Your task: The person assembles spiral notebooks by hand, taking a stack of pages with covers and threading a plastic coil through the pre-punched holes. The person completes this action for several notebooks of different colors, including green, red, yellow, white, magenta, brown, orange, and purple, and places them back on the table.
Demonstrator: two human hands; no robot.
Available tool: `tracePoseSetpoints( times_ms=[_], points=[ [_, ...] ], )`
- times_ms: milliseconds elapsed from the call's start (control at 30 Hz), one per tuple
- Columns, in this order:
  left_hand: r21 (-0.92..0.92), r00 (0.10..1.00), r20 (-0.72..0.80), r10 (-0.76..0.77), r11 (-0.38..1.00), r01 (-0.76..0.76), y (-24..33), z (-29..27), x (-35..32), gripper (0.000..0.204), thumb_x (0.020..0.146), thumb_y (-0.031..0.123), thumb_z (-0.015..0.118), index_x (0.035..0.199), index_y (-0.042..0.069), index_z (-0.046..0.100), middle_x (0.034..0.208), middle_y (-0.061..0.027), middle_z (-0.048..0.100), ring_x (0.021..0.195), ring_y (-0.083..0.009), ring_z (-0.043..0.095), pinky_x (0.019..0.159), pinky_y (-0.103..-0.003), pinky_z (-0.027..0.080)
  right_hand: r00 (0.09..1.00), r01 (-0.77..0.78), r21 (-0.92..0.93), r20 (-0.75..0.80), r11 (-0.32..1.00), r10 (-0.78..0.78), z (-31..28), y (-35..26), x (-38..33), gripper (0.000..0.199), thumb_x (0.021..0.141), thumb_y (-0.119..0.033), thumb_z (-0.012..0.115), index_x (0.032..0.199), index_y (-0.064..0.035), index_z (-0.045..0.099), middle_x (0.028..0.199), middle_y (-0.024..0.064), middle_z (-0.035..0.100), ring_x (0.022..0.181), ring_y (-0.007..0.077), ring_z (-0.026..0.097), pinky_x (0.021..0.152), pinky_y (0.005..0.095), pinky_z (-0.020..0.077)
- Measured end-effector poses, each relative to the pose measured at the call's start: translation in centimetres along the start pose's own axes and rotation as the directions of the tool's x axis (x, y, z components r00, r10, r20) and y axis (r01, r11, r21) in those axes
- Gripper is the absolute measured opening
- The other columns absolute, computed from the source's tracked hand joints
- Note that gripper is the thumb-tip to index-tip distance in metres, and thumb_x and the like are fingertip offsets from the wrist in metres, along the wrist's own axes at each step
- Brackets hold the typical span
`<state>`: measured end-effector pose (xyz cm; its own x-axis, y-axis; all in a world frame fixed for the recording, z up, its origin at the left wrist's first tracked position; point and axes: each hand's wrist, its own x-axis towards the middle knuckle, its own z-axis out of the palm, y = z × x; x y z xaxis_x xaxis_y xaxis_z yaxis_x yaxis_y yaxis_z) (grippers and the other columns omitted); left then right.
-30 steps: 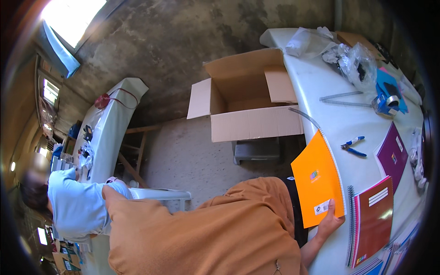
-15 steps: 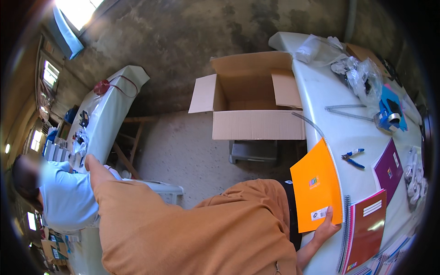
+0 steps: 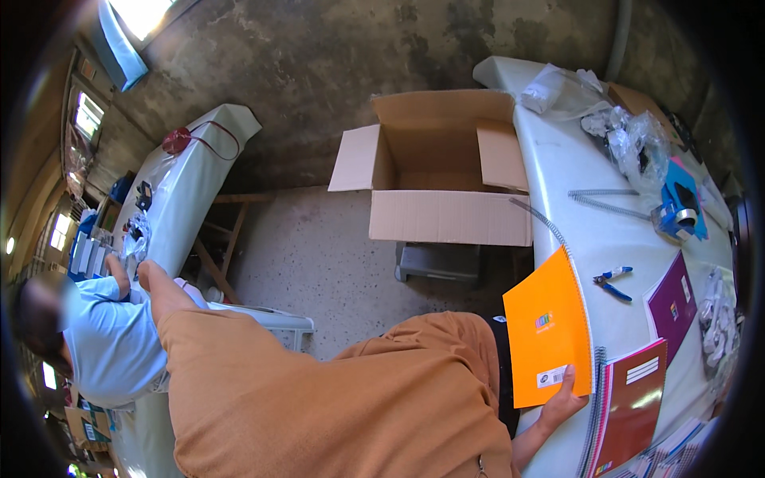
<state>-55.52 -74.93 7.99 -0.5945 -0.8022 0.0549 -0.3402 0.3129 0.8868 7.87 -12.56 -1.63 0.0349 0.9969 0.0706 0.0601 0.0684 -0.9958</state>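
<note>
My right hand point(image 3: 562, 405) grips the lower edge of an orange notebook point(image 3: 532, 334), its thumb on the cover label and its other fingers hidden beneath. A grey spiral coil point(image 3: 542, 219) sticks out past the notebook's top corner, in line with its right edge. Beside that hand lies a maroon spiral notebook point(image 3: 635, 402), next to a purple cover point(image 3: 673, 307) and blue-handled pliers point(image 3: 613, 284). Off to the left, a bare arm reaches from my brown sleeve; my left hand point(image 3: 146, 275) is at its end near the other table, its fingers indistinct.
An open cardboard box point(image 3: 450, 217) stands ahead over a grey stool point(image 3: 438, 261). Loose coils point(image 3: 610, 199), plastic bags point(image 3: 637, 139) and a blue tape dispenser point(image 3: 676, 215) lie on the right table point(image 3: 550, 159). A person in light blue point(image 3: 119, 342) sits left, by another table point(image 3: 191, 175).
The view has shifted slightly. At left, the seated person's arm now shows more clearly by the table. My right hand keeps its hold on the orange notebook.
</note>
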Motion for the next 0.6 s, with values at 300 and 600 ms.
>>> tracePoseSetpoints(
  times_ms=[300,600],
  points=[
    [0.0,1.0,-0.003,-0.003,1.0,0.003,-0.5,-0.5,-0.8,0.033,0.088,0.02,0.049,0.11,-0.003,0.058,0.109,-0.0144,0.06,0.097,-0.02,0.057,0.084,-0.031,0.044,0.996,0.084,-0.051,0.019,0.995,-0.083,-0.4,0.7,0.0,0.024,0.085,-0.016,0.061,0.103,-0.0017,0.056,0.094,0.0092,0.064,0.075,0.0149,0.065,0.056,0.0224,0.0497],
    [0.005,1.0,-0.01,-0.003,1.0,0.003,-0.7,-1.3,-0.8,0.031,0.089,0.018,0.049,0.111,-0.002,0.058,0.11,-0.0139,0.06,0.096,-0.0192,0.057,0.084,-0.031,0.045,0.997,0.061,-0.026,0.039,0.998,-0.06,-0.6,0.6,-0.2,0.022,0.085,-0.014,0.06,0.103,-0.0014,0.056,0.094,0.009,0.064,0.074,0.013,0.065,0.056,0.0217,0.0492]
  ],
)
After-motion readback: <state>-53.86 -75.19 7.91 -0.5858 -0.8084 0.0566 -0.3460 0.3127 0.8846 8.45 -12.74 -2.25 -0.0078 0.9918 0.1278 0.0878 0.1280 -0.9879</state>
